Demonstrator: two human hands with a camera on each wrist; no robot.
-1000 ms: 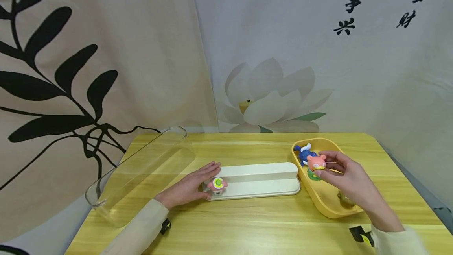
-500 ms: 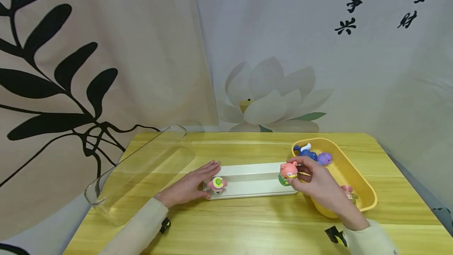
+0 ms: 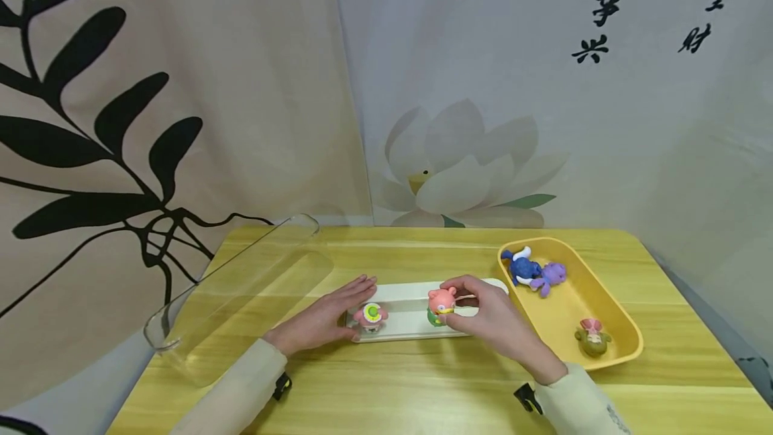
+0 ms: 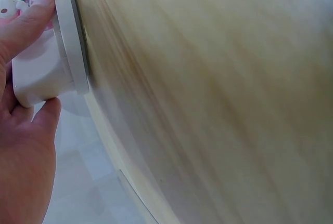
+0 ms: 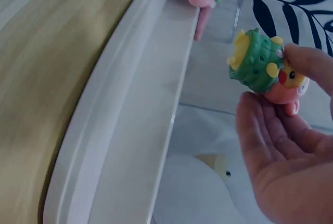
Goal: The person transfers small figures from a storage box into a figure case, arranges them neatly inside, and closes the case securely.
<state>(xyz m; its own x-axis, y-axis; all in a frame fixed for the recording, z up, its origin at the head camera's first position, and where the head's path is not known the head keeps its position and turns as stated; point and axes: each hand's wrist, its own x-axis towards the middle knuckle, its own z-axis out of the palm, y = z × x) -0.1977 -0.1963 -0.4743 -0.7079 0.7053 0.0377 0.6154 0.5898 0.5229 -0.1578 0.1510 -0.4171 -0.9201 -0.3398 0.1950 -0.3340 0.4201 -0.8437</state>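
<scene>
A small pink figurine with a green lower body (image 3: 441, 306) is pinched between the thumb and fingers of my right hand (image 3: 498, 321), above the right part of a white stepped display base (image 3: 407, 327). In the right wrist view, the figurine's green bumpy body (image 5: 255, 60) shows apart from the base. My left hand (image 3: 323, 317) grips the base's left end, thumb at the front and fingers at the back. A pink figurine with a round green-and-white top (image 3: 371, 315) stands on that end, beside the left hand; the left wrist view shows only part of it.
A yellow tray (image 3: 604, 304) on the right contains a blue figurine (image 3: 523, 268), a purple one (image 3: 551, 276) and an olive-and-pink one (image 3: 593, 339). At the left lies a long transparent cover (image 3: 241, 294). Everything rests on a wooden table (image 3: 386, 388) before a printed curtain.
My right hand has carried the pink-and-green figurine left, from over the yellow tray to over the white base. The left hand has stayed at the base's left end.
</scene>
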